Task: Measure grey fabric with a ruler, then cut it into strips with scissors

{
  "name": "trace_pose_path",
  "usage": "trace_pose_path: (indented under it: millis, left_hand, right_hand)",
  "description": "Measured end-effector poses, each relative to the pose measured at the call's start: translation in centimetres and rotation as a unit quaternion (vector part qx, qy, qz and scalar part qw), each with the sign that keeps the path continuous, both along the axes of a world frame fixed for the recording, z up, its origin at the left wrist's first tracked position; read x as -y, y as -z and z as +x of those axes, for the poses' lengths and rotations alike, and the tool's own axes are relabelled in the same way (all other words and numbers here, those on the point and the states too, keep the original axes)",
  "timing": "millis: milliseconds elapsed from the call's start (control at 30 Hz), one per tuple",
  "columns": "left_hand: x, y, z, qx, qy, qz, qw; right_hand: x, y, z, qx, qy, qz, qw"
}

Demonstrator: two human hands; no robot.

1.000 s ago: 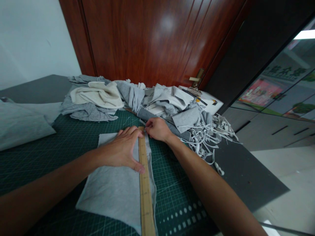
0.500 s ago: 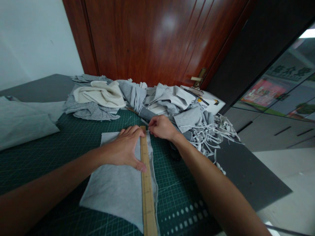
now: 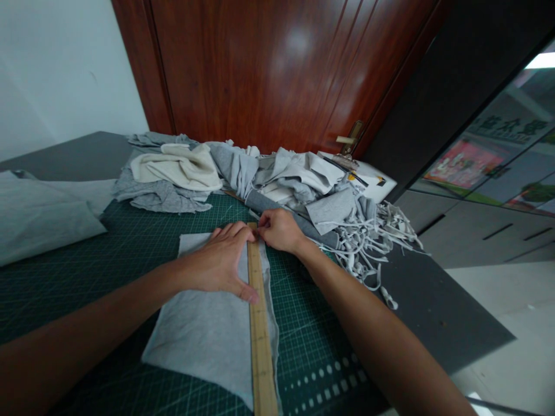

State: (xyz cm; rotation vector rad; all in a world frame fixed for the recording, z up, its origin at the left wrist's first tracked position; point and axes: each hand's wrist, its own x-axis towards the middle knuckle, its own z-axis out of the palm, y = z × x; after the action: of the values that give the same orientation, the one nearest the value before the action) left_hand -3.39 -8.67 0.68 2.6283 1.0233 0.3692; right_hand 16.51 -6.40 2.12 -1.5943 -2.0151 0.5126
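Note:
A piece of light grey fabric (image 3: 203, 329) lies flat on the green gridded cutting mat (image 3: 312, 346). Along its right side runs a wooden ruler (image 3: 260, 323), with a narrow strip of cloth showing beyond it. My left hand (image 3: 221, 260) is spread over fabric and ruler, its thumb and fingertips pressing on the ruler. At the ruler's far end, my right hand (image 3: 280, 230) is closed in a pinch beside my left fingertips. A small pale tip shows past its fingers; what it holds is too small to make out.
Behind my hands lies a heap of grey cloth (image 3: 299, 170), with a cream cloth (image 3: 177, 167) to its left. Thin cut strips (image 3: 368, 242) pile up at right. More pale fabric (image 3: 43, 214) is at far left. A wooden door (image 3: 260, 69) stands behind the table.
My right hand has moved slightly left and down, closer to the ruler's far end. My left hand, the ruler and the fabric have stayed in place.

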Motion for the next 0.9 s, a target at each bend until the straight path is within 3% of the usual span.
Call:
trace_pose_path:
  millis: [133, 233, 633, 767, 900]
  left_hand:
    - [0.0, 0.0, 0.0, 0.003, -0.003, -0.001, 1.0]
    - [-0.1, 0.2, -0.1, 0.015, 0.006, 0.007, 1.0]
    - [-0.1, 0.4, -0.1, 0.014, -0.002, 0.013, 1.0]
    - [-0.1, 0.5, -0.1, 0.011, -0.004, 0.013, 1.0]
    - [-0.1, 0.4, -0.1, 0.011, -0.004, 0.009, 1.0]
  right_hand:
    - [0.7, -1.1, 0.7, 0.002, -0.036, -0.036, 0.999]
    - [0.6, -1.4, 1.1, -0.004, -0.017, -0.014, 1.0]
    - [1.3, 0.4, -0.2, 0.022, 0.007, 0.032, 0.999]
    - [2.8, 0.0, -0.1, 0.013, -0.022, 0.022, 0.999]
    - [4.3, -0.7, 0.9, -0.003, -0.076, -0.035, 0.996]
